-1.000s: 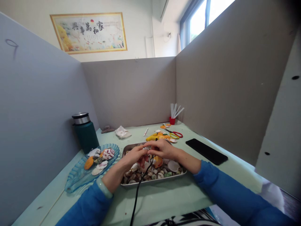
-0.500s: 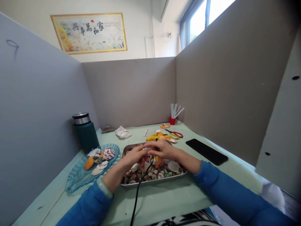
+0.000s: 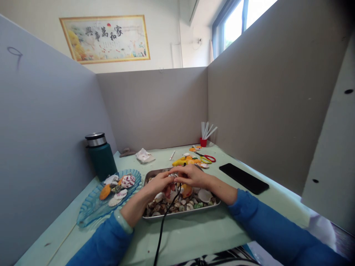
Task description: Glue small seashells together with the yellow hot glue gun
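Over a metal tray (image 3: pixel 181 214) filled with small shells (image 3: pixel 191 205), my left hand (image 3: pixel 159 184) and my right hand (image 3: pixel 192 175) meet at the fingertips. Both hands are closed around something small and pale that their fingers mostly hide. A black cable (image 3: pixel 163 221) runs from beside my right fingers down to the front edge of the table. An orange shell (image 3: pixel 186 190) and a white shell (image 3: pixel 204 195) lie in the tray beneath my right hand.
To the left, a blue plate (image 3: pixel 90 207) bears several shells, with a green bottle (image 3: pixel 102 159) behind it. Beyond the tray are a yellow glue gun (image 3: pixel 179 162), scissors (image 3: pixel 206 159) and a red cup (image 3: pixel 203 142) of white sticks. A black phone (image 3: pixel 244 178) lies at the right.
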Motion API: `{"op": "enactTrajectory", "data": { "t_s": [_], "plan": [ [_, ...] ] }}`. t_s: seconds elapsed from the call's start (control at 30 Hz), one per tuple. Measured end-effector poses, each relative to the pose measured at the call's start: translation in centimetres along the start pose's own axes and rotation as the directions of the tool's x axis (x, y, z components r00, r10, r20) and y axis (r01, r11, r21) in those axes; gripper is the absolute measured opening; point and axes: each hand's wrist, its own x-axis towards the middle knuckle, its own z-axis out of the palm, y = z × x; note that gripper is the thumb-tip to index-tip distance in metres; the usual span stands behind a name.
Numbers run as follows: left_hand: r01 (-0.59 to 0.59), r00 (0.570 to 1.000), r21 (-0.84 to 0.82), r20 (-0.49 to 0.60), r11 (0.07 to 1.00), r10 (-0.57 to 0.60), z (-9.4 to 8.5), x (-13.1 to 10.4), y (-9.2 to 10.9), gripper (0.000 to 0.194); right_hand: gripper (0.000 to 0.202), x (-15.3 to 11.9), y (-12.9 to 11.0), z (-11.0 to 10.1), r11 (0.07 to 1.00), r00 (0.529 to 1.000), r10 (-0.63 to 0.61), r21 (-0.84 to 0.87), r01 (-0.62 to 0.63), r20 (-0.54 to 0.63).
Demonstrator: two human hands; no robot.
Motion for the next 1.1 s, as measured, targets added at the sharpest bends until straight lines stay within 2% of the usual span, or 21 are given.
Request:
{"op": "enactTrajectory", "data": {
  "t_s": [0.57,1.1],
  "plan": [
    [-0.001,1.0,0.005,-0.008,1.0,0.001,-0.01,-0.01,0.04,0.023,0.033,-0.01,0.0,0.04,1.0,1.0,0.014,0.0,-0.014,0.001],
    [-0.011,1.0,-0.106,0.028,0.994,0.014,-0.1,0.01,-0.2,0.023,0.033,-0.02,0.35,0.13,1.0,1.0,-0.001,-0.002,0.001,-0.012]
  ]
}}
